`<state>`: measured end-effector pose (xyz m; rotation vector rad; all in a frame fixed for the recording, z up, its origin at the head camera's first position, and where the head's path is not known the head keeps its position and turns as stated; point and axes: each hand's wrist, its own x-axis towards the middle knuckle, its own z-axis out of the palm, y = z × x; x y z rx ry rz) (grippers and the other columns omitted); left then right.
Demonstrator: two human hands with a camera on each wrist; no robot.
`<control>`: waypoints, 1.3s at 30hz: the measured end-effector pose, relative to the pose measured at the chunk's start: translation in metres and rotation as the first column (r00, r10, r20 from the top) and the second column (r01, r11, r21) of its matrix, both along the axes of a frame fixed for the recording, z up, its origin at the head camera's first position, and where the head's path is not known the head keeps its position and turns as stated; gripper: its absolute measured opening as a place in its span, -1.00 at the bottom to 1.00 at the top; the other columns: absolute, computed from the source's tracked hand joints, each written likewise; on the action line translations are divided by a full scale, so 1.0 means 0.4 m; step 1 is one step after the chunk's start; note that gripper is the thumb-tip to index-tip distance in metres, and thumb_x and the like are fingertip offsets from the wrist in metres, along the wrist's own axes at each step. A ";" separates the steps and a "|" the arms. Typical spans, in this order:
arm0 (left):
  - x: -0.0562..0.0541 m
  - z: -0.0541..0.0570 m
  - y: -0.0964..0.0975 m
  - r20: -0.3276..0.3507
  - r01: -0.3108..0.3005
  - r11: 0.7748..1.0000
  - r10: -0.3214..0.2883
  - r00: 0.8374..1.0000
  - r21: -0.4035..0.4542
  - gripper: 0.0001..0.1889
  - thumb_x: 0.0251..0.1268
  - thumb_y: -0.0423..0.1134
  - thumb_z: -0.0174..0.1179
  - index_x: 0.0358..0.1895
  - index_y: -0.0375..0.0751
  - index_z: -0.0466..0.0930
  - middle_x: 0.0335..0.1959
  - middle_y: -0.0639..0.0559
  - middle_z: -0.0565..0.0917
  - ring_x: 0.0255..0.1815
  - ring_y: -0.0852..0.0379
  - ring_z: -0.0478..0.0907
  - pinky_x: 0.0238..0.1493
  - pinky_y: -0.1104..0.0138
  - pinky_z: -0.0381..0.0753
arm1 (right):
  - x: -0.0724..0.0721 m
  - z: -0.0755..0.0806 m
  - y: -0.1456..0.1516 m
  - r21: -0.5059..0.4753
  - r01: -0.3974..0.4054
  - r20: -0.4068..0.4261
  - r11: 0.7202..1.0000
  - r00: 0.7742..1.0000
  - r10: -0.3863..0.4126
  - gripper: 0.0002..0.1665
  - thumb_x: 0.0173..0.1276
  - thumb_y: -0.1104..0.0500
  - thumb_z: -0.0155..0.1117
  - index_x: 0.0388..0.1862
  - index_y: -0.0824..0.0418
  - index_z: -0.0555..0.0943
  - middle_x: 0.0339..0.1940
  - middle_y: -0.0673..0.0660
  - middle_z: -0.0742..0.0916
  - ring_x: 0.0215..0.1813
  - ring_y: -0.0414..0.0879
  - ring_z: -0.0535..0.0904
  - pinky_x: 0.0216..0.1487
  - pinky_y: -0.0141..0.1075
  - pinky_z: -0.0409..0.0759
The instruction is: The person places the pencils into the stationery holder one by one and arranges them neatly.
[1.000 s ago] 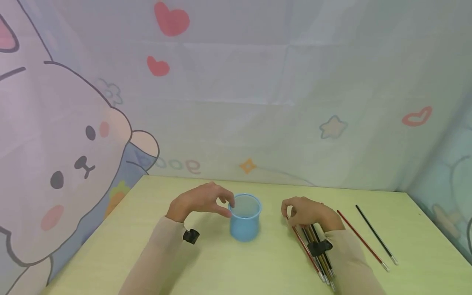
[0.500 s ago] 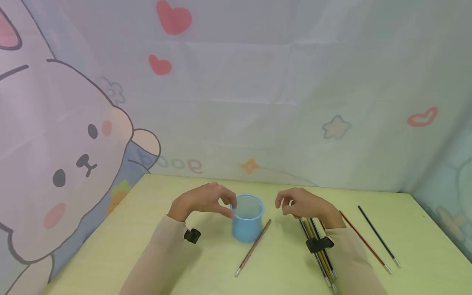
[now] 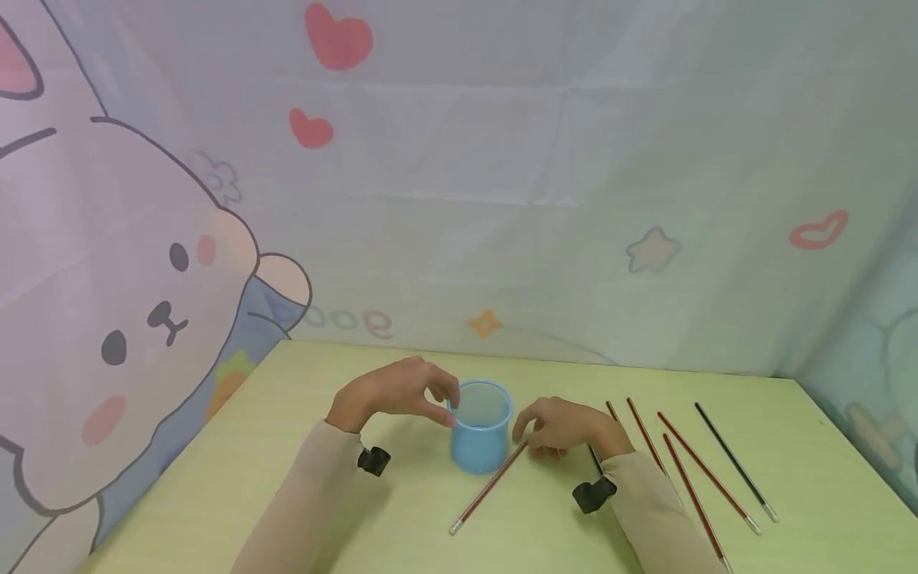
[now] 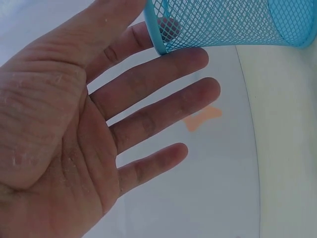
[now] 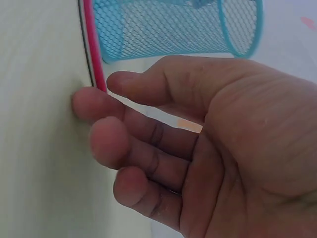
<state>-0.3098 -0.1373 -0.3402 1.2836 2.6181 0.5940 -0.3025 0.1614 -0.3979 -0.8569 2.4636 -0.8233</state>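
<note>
A light blue mesh pencil cup (image 3: 479, 451) stands upright on the table. My left hand (image 3: 398, 391) pinches its near-left rim between thumb and index finger; the index fingertip shows through the mesh in the left wrist view, while the other fingers extend beside the cup. In front of the cup a red pencil (image 3: 488, 490) lies at a slant, its white-tipped end toward me. The thumb and index finger of my right hand (image 3: 562, 422) pinch its far end, just right of the cup. Up close, that red pencil (image 5: 92, 44) shows a dark stripe along its side.
Right of my right forearm several pencils lie fanned out, among them a red pencil (image 3: 696, 502), another red pencil (image 3: 710, 473) and a black pencil (image 3: 733, 458). A dark pencil (image 3: 594, 459) is partly hidden by the right wrist. A printed cloth (image 3: 459, 175) hangs behind the table.
The red pencil has gone from the right-hand bundle to the cup's front, apart from my right hand half a second ago. That hand has moved left and down to it; the bundle has spread apart.
</note>
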 end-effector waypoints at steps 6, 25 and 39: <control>0.000 -0.002 -0.007 0.007 -0.007 1.000 0.007 1.000 0.003 -0.86 0.20 -0.01 0.43 -0.27 0.15 0.67 -0.22 0.40 0.68 0.00 0.03 0.68 0.05 0.20 0.58 | 0.012 -0.007 -0.036 0.019 0.032 -0.008 0.999 0.999 -0.032 -0.90 0.39 0.26 0.23 -0.28 0.14 0.69 -0.66 0.11 0.64 -0.69 -0.12 0.47 -0.58 -0.29 0.42; 0.007 0.004 -0.018 0.045 -0.017 1.000 0.017 0.999 0.000 -0.86 0.21 0.00 0.42 -0.27 0.18 0.66 -0.21 0.41 0.67 0.01 0.07 0.66 0.09 0.09 0.58 | 0.023 -0.005 -0.031 0.192 0.159 -0.157 0.968 0.979 -0.129 -0.75 0.10 0.39 0.44 -0.58 0.10 0.60 -0.60 -0.04 0.60 -0.60 -0.18 0.45 -0.47 -0.32 0.37; -0.003 -0.008 -0.013 0.038 -0.012 1.000 0.012 0.999 -0.004 -0.86 0.21 0.02 0.41 -0.27 0.18 0.65 -0.19 0.42 0.67 0.01 0.04 0.68 0.08 0.14 0.58 | -0.006 0.023 0.006 -0.050 -0.019 -0.166 0.999 0.986 0.010 -0.86 0.31 0.38 0.19 -0.25 0.17 0.61 -0.56 0.01 0.68 -0.58 -0.19 0.50 -0.50 -0.33 0.43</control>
